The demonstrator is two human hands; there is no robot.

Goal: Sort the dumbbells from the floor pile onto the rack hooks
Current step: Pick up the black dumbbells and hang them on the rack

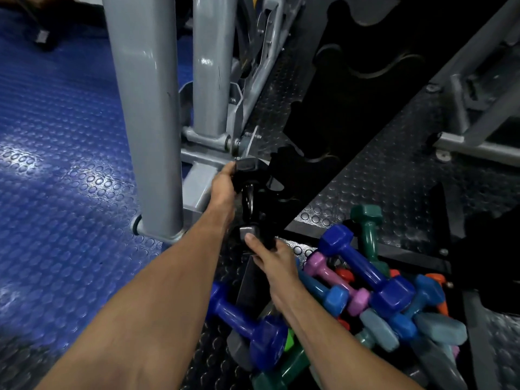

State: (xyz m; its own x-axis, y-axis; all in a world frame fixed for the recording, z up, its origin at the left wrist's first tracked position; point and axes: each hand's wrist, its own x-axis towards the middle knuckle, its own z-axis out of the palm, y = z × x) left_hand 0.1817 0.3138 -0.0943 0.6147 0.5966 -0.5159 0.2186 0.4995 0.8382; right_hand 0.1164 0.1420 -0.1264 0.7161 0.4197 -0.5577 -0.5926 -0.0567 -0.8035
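Both hands clamp a black dumbbell point(249, 205) low beside the rack point(315, 164): left hand point(223, 185) on the far head, right hand point(271, 256) on the near one. Keep it level (hooks look narrow) while seating the handle.

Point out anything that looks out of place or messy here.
The coloured dumbbells lie in a jumbled heap on the floor, crossing one another at all angles, beside the black rack, whose visible hooks look bare. Both hands, left hand and right hand, hold a black dumbbell at the rack.
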